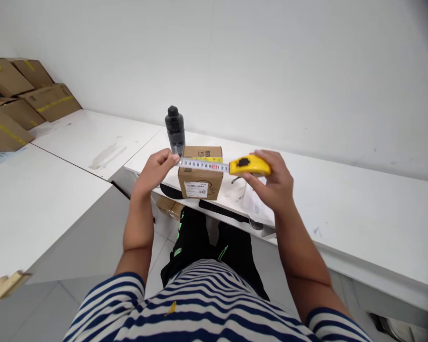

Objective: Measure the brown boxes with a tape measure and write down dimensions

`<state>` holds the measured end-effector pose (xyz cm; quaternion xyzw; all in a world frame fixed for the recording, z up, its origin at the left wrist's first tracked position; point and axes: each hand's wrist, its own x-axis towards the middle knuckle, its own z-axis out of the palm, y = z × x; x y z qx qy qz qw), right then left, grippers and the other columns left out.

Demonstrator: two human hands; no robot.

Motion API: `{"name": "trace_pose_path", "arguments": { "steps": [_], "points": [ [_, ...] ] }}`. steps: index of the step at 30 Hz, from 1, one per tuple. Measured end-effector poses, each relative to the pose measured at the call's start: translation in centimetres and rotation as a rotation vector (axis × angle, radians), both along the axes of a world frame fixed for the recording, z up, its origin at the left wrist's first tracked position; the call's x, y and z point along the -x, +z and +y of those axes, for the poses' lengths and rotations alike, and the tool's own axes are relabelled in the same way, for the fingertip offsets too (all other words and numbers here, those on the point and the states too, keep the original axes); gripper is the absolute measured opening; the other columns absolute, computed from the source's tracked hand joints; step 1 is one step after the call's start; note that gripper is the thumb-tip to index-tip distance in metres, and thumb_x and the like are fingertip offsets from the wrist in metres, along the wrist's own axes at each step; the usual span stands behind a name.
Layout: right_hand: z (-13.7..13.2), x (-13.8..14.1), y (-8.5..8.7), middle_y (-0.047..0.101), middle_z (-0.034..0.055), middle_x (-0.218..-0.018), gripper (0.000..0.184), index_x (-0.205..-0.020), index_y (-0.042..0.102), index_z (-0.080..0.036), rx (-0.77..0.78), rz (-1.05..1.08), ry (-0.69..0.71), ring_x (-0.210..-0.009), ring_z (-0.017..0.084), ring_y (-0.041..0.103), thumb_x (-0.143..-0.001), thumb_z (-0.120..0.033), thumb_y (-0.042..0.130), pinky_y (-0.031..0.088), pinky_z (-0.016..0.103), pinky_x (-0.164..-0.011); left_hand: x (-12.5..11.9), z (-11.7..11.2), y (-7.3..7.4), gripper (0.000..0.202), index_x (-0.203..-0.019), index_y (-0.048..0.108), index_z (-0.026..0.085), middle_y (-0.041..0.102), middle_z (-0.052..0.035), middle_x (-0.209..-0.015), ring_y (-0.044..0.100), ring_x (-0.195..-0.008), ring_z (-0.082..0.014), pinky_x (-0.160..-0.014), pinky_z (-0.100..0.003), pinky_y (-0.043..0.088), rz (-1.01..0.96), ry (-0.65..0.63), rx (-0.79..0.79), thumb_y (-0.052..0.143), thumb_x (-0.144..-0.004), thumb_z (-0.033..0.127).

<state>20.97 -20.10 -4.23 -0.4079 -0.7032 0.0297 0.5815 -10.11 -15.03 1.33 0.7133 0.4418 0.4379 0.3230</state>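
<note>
A yellow tape measure (251, 165) is gripped in my right hand (278, 183), its case turned toward the left. The white numbered blade (203, 165) runs out level from it, above the near side of a small cardboard box (200, 183). Between thumb and fingers, my left hand (159, 168) pinches the blade's free end, just left of the box. Yellow tape crosses the top of the box, and a white label (196, 190) is on its front. Whether the blade touches the cardboard I cannot tell.
A dark bottle (174, 128) stands right behind the box. Some papers (255, 202) lie to its right on the white table (342, 209). Several taped cartons (50, 100) are stacked at the far left. Below the table edge sits another brown box (169, 206).
</note>
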Motion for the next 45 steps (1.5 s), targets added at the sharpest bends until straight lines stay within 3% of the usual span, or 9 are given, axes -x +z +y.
{"name": "trace_pose_path", "arguments": {
  "steps": [6,10,13,18,22,27,31,38,45],
  "points": [
    [-10.4,3.1,-6.5,0.069,0.0086,-0.121,0.062,-0.143,0.055,-0.038,0.032,0.180,0.033,-0.114,0.029,0.067,-0.086,-0.027,0.077,0.057,0.054,-0.099,-5.9,-9.2,-8.0,0.054,-0.071,0.052,0.021,0.049,0.0004,-0.068,0.045,-0.064,-0.0133,-0.065,-0.031,0.041,-0.198,-0.353,0.232,0.054,-0.091,0.070],
    [-13.7,6.1,-11.0,0.070,0.0083,-0.118,0.040,-0.134,0.060,-0.031,0.434,0.568,-0.154,-0.099,0.022,0.072,-0.095,-0.036,0.066,0.063,0.039,-0.081,-10.8,-11.2,-14.9,0.078,-0.102,0.065,0.021,0.064,-0.0063,-0.088,0.060,-0.078,-0.0182,-0.069,-0.033,0.050,-0.308,-0.588,0.705,0.047,-0.076,0.093],
    [-14.1,6.7,-13.2,0.070,0.0101,-0.123,0.043,-0.136,0.059,-0.028,0.485,0.624,-0.324,-0.105,0.024,0.072,-0.098,-0.047,0.059,0.061,0.042,-0.089,-13.4,-11.9,-17.5,0.090,-0.119,0.067,0.022,0.070,-0.0131,-0.108,0.067,-0.103,-0.0277,-0.088,-0.041,0.055,-0.331,-0.672,0.753,0.057,-0.066,0.094],
    [-11.1,1.2,-12.8,0.068,0.0105,-0.133,0.058,-0.141,0.058,-0.031,0.329,0.147,-0.208,-0.133,0.030,0.059,-0.105,-0.061,0.023,0.036,0.061,-0.119,-14.9,-10.1,-18.2,0.078,-0.108,0.074,0.020,0.076,-0.0130,-0.104,0.070,-0.107,-0.0303,-0.100,-0.049,0.055,-0.245,-0.454,0.528,0.056,-0.074,0.089],
    [-4.2,-8.4,-10.6,0.071,0.0152,-0.116,0.061,-0.158,0.038,-0.021,0.603,-0.150,-0.534,-0.095,0.028,0.069,-0.103,-0.046,0.043,0.054,0.048,-0.087,-15.0,-6.1,-17.7,0.078,-0.097,0.076,0.019,0.078,-0.0143,-0.104,0.073,-0.104,-0.0318,-0.100,-0.051,0.056,0.041,-0.558,0.214,0.057,-0.071,0.090],
    [2.2,-16.0,-9.8,0.073,0.0185,-0.111,0.038,-0.130,0.065,-0.017,0.908,-0.691,-0.521,-0.090,0.028,0.069,-0.101,-0.028,0.042,0.047,0.040,-0.078,-16.9,-3.3,-18.1,0.075,-0.129,0.067,0.020,0.070,-0.0164,-0.136,0.059,-0.138,-0.0334,-0.121,-0.053,0.041,0.501,-0.666,-0.207,0.082,-0.071,0.065],
    [0.9,-14.9,-10.5,0.073,0.0114,-0.096,0.039,-0.122,0.062,-0.018,0.783,-0.423,-0.495,-0.079,0.023,0.065,-0.105,-0.044,0.038,0.046,0.035,-0.072,-17.9,-3.5,-19.7,0.069,-0.131,0.065,0.018,0.064,-0.0173,-0.145,0.055,-0.143,-0.0311,-0.124,-0.051,0.038,0.578,-0.683,-0.280,0.078,-0.078,0.060],
    [-3.1,-9.5,-12.0,0.064,0.0007,-0.073,0.063,-0.098,0.064,-0.022,0.740,0.185,-0.005,-0.066,0.017,0.056,-0.099,-0.074,0.028,0.047,0.033,-0.070,-18.4,-4.0,-21.8,0.057,-0.114,0.071,0.019,0.073,-0.0146,-0.133,0.065,-0.132,-0.0286,-0.117,-0.047,0.045,0.461,-0.553,-0.378,0.071,-0.082,0.066],
    [-3.3,-9.3,-11.6,0.066,0.0035,-0.065,0.053,-0.061,0.061,-0.023,0.804,0.157,-0.181,-0.068,0.021,0.062,-0.091,-0.067,0.056,0.046,0.034,-0.067,-19.0,-4.6,-23.1,0.058,-0.114,0.072,0.018,0.077,-0.0121,-0.123,0.069,-0.126,-0.0256,-0.112,-0.043,0.049,0.413,-0.449,-0.482,0.073,-0.080,0.066]
  ]
}}
